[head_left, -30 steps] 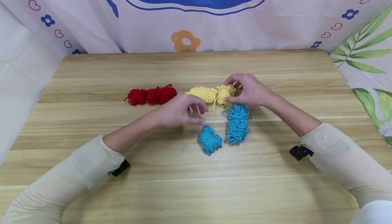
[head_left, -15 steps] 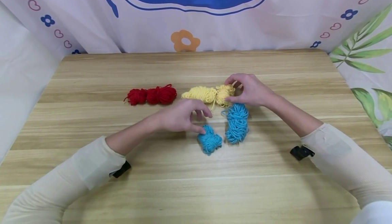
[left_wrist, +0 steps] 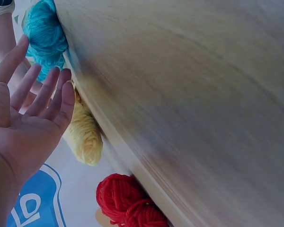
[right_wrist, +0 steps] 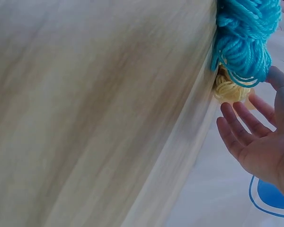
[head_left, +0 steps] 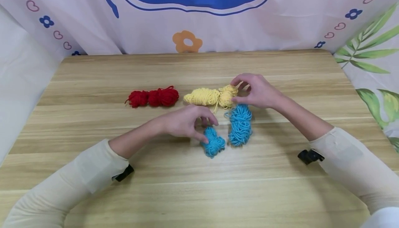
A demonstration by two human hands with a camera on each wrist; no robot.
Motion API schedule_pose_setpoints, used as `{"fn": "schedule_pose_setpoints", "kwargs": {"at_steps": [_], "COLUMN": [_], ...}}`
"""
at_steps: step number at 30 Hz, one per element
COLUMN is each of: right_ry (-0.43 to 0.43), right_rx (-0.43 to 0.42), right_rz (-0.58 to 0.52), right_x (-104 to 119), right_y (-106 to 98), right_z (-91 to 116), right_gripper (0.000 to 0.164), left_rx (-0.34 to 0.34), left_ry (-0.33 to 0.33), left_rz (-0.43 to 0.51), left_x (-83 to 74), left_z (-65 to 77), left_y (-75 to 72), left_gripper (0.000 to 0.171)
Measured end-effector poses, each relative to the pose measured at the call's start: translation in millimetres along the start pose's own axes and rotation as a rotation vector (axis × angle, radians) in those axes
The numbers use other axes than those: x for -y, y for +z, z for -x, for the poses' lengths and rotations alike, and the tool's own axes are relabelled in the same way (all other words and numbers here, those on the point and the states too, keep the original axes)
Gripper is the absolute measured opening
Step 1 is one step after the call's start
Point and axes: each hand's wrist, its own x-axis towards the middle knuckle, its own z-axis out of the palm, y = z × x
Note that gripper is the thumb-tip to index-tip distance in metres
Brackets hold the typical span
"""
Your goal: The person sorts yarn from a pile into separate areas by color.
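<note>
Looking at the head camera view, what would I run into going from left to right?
Left sleeve → red yarn → yellow yarn → longer blue bundle → right sleeve. I left out the small blue bundle, since it lies below the yellow in that picture.

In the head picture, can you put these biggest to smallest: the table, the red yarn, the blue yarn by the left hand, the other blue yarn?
1. Table
2. Red yarn and other blue yarn: too alike to rank
3. Blue yarn by the left hand
</note>
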Motion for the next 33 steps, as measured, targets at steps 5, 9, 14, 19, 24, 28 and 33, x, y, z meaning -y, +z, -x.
{"fn": "schedule_pose_setpoints", "kwargs": {"at_steps": [5, 9, 14, 19, 24, 28, 33], "right_ry": [0.011, 0.008, -0.001, 0.002, -0.017, -0.032, -0.047], "right_rx": [-0.015, -0.022, -0.019, -0.003, 0.0, 0.018, 0.057], "right_rz": [-0.007, 0.003, 0.006, 0.0, -0.015, -0.022, -0.036], "right_x": [-0.2, 1.1, 1.6, 0.4, 1.1, 2.2, 4.1], "right_y": [-2.0, -4.0, -5.4, -6.0, -6.5, -7.2, -6.9], "right_z": [3.7, 7.2, 11.5, 16.7, 20.6, 25.0, 31.3], "right_gripper": [0.041, 0.042, 0.043, 0.042, 0.038, 0.037, 0.035], "left_rx": [0.032, 0.057, 0.068, 0.068, 0.064, 0.067, 0.073], "left_ry": [-0.017, -0.027, 0.001, 0.045, 0.055, 0.053, 0.048], "left_rz": [0.015, 0.015, -0.005, -0.026, -0.025, -0.018, -0.023], "left_x": [-0.2, -0.7, -1.2, 0.1, 0.6, -0.2, -0.2], "left_z": [-1.6, -3.0, -3.7, -4.0, -3.1, -2.5, -2.9], "left_y": [0.1, 1.0, 2.2, 3.7, 4.4, 4.0, 3.6], "left_gripper": [0.05, 0.05, 0.05, 0.05, 0.05, 0.05, 0.051]}}
